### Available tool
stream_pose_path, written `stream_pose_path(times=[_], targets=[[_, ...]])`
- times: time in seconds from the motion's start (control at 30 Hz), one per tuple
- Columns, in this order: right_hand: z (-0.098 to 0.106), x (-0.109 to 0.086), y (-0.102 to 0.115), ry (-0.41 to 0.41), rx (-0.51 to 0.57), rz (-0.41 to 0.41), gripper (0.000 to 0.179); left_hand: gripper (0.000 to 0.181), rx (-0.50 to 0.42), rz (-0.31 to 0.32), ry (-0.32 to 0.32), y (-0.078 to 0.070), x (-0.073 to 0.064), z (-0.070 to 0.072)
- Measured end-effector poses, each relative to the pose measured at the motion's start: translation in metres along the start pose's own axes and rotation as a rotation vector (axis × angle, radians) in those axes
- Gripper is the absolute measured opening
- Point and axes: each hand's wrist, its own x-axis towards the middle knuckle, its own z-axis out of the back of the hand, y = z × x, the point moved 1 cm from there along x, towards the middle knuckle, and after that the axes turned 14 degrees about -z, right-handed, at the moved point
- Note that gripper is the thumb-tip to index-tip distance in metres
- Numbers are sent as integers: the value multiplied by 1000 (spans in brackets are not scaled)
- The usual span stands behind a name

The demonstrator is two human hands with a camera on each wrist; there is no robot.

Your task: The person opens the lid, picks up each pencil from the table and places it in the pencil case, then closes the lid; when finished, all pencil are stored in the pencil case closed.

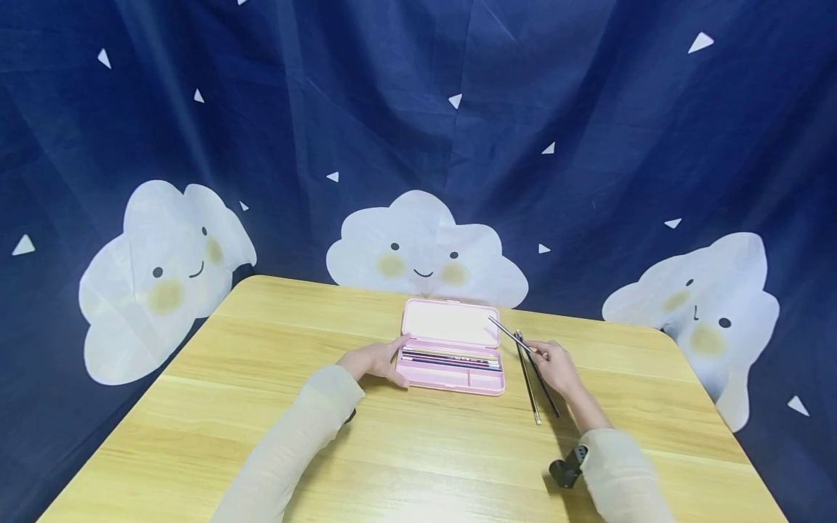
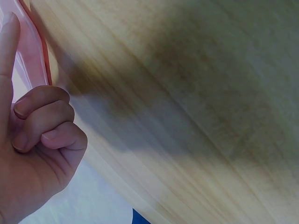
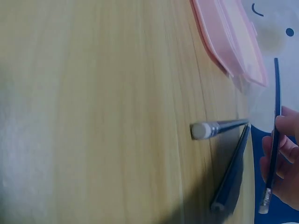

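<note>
A pink pencil case (image 1: pixel 431 379) lies with its lid (image 1: pixel 451 322) raised at the back and several pencils (image 1: pixel 451 359) in its long compartment. My left hand (image 1: pixel 374 361) holds the case's left end between thumb and forefinger; its other fingers (image 2: pixel 46 116) are curled in the left wrist view. To the right of the case, my right hand (image 1: pixel 556 369) pinches a dark pencil (image 3: pixel 277 88) raised above the table, its eraser end pointing down in the right wrist view. Beneath that hand, a pencil with a white eraser (image 3: pixel 202 131) and another dark pencil (image 3: pixel 231 172) lie on the tabletop, meeting at their far ends.
The wooden table (image 1: pixel 418 450) has rounded far corners. Behind it hangs a dark blue curtain (image 1: pixel 392 109) with smiling clouds and small white triangles. A small black device (image 1: pixel 567 467) sits at the right wrist. The case's front compartment has a divider (image 1: pixel 468 378).
</note>
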Motion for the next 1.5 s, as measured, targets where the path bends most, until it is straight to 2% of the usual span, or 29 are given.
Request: stream_pose_path(times=[0.67, 1.03, 1.5], targets=[[-23, -2, 28, 39, 92, 95, 19, 106, -6, 2, 2, -1, -1, 1], [-37, -2, 43, 93, 104, 102, 10, 106, -4, 18, 6, 0, 1, 0], [-59, -4, 65, 134, 29, 207, 12, 107, -29, 17, -4, 1, 1, 0]])
